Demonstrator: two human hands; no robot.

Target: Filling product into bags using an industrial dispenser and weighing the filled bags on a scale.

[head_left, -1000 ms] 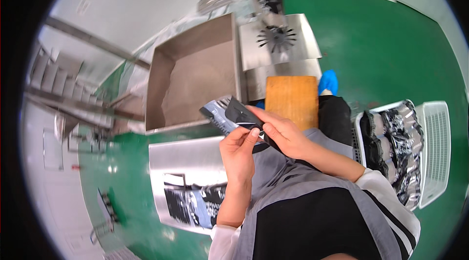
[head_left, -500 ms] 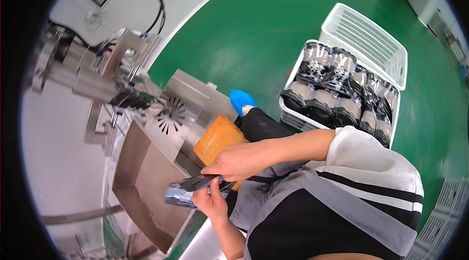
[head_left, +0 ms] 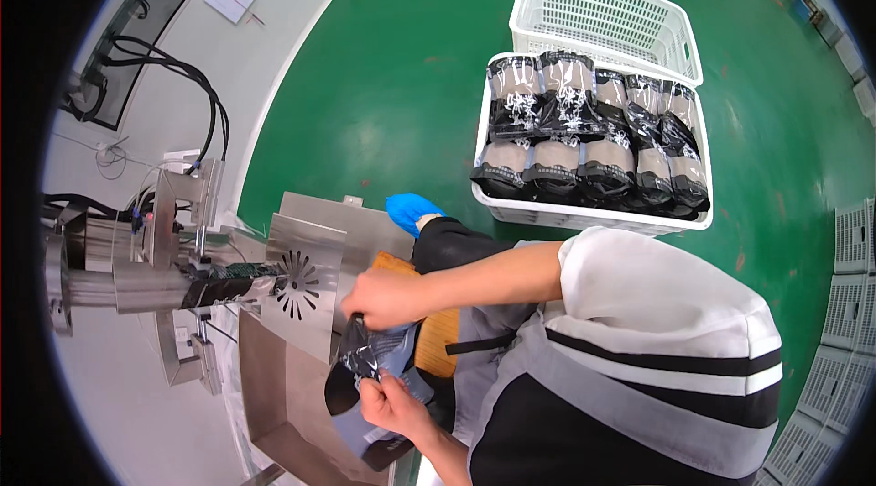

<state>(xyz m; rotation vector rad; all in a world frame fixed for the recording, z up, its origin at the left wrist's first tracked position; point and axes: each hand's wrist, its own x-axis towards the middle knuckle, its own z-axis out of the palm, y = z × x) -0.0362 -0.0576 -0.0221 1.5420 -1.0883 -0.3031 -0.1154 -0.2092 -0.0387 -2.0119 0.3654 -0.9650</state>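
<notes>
A black and grey plastic pouch [head_left: 365,431] hangs between my two hands, with its lower part over the edge of the steel trough [head_left: 278,386]. My right hand [head_left: 385,297] is closed on the pouch's dark upper edge. Lower down, my left hand [head_left: 394,402] pinches it near a shiny, crumpled part. An orange-yellow ribbed board [head_left: 439,342] lies just right of the pouch, partly covered by my right arm. Left of my hands, a horizontal steel tube [head_left: 151,288] has dark, shiny film around its end, beside a slotted steel plate [head_left: 299,303].
A white crate [head_left: 593,219] packed with several filled black pouches [head_left: 557,162] stands on the green floor [head_left: 392,103]. Behind it is another white crate [head_left: 607,16]. Stacked crates [head_left: 844,313] line the right edge. A blue-covered shoe [head_left: 411,210] is beside the machine.
The pouch, narrow and flat before, now spreads out and hangs lower. My right hand has moved up and left, my left hand lower, so they are farther apart. The view has turned.
</notes>
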